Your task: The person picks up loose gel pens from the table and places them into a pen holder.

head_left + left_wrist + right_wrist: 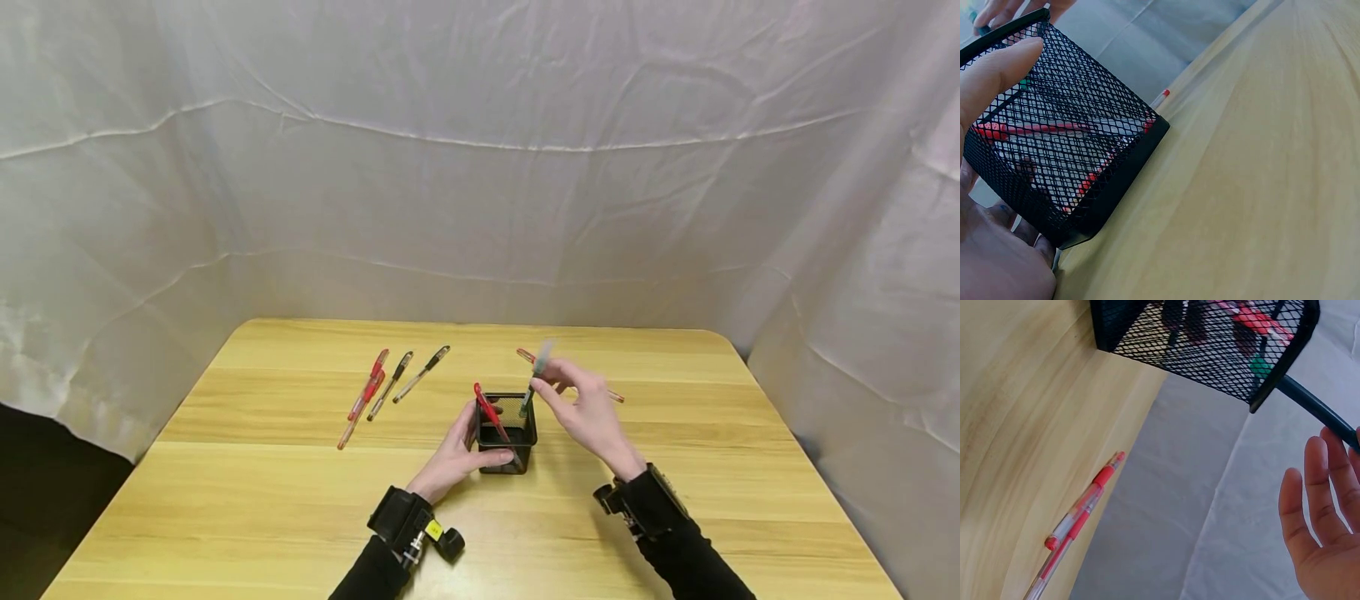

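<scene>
My left hand (453, 462) grips a black mesh pen holder (506, 458) on the wooden table. Its thumb (1004, 75) lies across the mesh, and its other fingers are partly hidden behind the holder. A red-capped pen (491, 412) leans inside, its cap above the rim. Over the holder's right side, my right hand (585, 404) pinches a green pen (532, 390) near its upper part. That pen slants down, its green lower end inside the mesh in the right wrist view. The other fingers of the right hand are spread apart there.
Left of the holder lie two overlapping red pens (363, 404) and two black-capped pens (390, 387). Behind my right hand lie red pens (1088, 500), partly covered in the head view. A pale cloth (480, 208) hangs around the wooden table (270, 508).
</scene>
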`<action>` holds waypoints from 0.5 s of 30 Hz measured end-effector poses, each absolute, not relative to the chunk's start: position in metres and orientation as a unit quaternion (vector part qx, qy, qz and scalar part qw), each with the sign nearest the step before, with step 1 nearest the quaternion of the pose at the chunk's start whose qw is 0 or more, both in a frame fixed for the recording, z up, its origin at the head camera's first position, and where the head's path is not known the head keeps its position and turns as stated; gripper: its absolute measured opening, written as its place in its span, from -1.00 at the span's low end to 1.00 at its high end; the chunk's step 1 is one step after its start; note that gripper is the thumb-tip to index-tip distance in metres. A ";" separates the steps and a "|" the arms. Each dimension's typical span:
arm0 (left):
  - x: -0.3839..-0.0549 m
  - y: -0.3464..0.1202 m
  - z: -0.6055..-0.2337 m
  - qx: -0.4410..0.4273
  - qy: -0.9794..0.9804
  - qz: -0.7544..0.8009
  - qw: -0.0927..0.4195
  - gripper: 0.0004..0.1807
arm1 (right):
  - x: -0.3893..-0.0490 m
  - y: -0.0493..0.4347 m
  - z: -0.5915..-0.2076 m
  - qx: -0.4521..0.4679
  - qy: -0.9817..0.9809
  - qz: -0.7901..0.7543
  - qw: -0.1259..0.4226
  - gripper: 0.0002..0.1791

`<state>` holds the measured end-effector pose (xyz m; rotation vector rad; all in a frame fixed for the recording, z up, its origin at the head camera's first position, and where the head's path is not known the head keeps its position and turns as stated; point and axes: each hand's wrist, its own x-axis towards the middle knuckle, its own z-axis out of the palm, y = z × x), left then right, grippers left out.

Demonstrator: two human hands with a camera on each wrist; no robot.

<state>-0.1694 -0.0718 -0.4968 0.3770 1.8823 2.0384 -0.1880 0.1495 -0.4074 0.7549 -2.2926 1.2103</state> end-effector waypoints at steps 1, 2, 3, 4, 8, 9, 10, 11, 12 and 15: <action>-0.169 -0.072 -0.497 0.133 0.662 0.718 0.170 0.19 | -0.188 0.149 -0.408 0.272 -0.832 0.432 0.218 -0.86; -0.169 -0.072 -0.497 0.134 0.661 0.718 0.170 0.19 | -0.188 0.149 -0.408 0.271 -0.834 0.428 0.218 -0.86; -0.169 -0.072 -0.497 0.135 0.661 0.718 0.170 0.19 | -0.188 0.148 -0.408 0.270 -0.836 0.425 0.218 -0.85; -0.169 -0.072 -0.497 0.135 0.660 0.719 0.170 0.20 | -0.188 0.148 -0.409 0.269 -0.838 0.421 0.219 -0.85; -0.170 -0.071 -0.498 0.136 0.660 0.719 0.169 0.21 | -0.188 0.146 -0.411 0.267 -0.846 0.404 0.222 -0.84; -0.170 -0.071 -0.498 0.135 0.661 0.719 0.169 0.22 | -0.188 0.146 -0.412 0.267 -0.848 0.400 0.223 -0.84; -0.170 -0.071 -0.498 0.136 0.661 0.718 0.169 0.22 | -0.188 0.145 -0.413 0.267 -0.850 0.395 0.224 -0.84; -0.170 -0.071 -0.498 0.136 0.661 0.718 0.168 0.22 | -0.188 0.145 -0.413 0.266 -0.852 0.391 0.224 -0.84; -0.170 -0.071 -0.498 0.136 0.662 0.718 0.169 0.22 | -0.188 0.145 -0.413 0.266 -0.854 0.387 0.223 -0.84; -0.170 -0.071 -0.498 0.133 0.663 0.717 0.170 0.22 | -0.188 0.144 -0.414 0.264 -0.861 0.376 0.217 -0.86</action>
